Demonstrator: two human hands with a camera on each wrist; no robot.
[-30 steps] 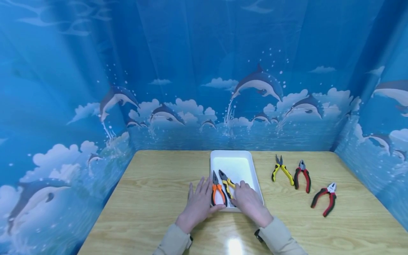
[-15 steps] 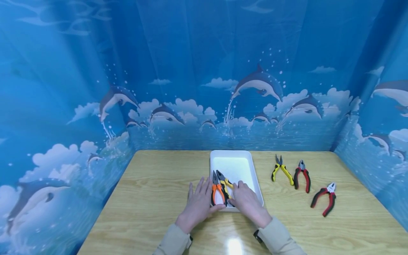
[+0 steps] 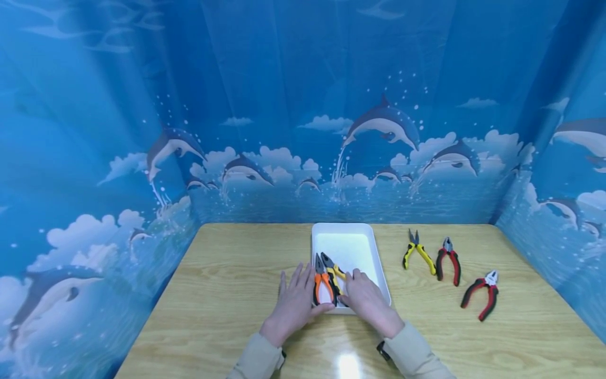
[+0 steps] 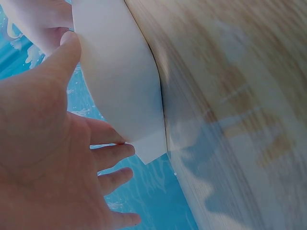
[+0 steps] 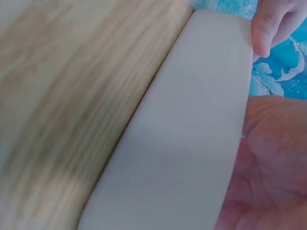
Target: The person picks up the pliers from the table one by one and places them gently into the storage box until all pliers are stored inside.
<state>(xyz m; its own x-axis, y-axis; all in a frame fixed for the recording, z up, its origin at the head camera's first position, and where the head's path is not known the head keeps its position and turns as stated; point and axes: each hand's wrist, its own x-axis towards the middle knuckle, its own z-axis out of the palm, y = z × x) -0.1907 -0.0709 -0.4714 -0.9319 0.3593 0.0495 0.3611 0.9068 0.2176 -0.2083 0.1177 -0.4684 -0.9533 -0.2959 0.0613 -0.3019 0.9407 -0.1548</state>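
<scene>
A white tray (image 3: pixel 347 243) stands on the wooden table. Inside it, along the left wall, lie orange-and-black long-nose pliers (image 3: pixel 321 275). Close beside them on the right are yellow-and-black combination pliers (image 3: pixel 330 267). My right hand (image 3: pixel 368 299) reaches over the near right part of the tray and holds the yellow pliers by the handles, which its fingers partly cover. My left hand (image 3: pixel 294 301) rests against the tray's left side, fingers extended, thumb at the near rim. In the left wrist view those fingers lie spread by the tray's outer wall (image 4: pixel 117 72).
Right of the tray lie yellow-and-black long-nose pliers (image 3: pixel 420 253), red-and-black pliers (image 3: pixel 448 258) and another red-and-black pair (image 3: pixel 487 287) nearer me. A blue dolphin-print curtain (image 3: pixel 284 105) hangs behind and at both sides of the table (image 3: pixel 227 273).
Over the last second my right hand has shifted the yellow pliers slightly left, against the orange ones. During the latest half second both hands look still.
</scene>
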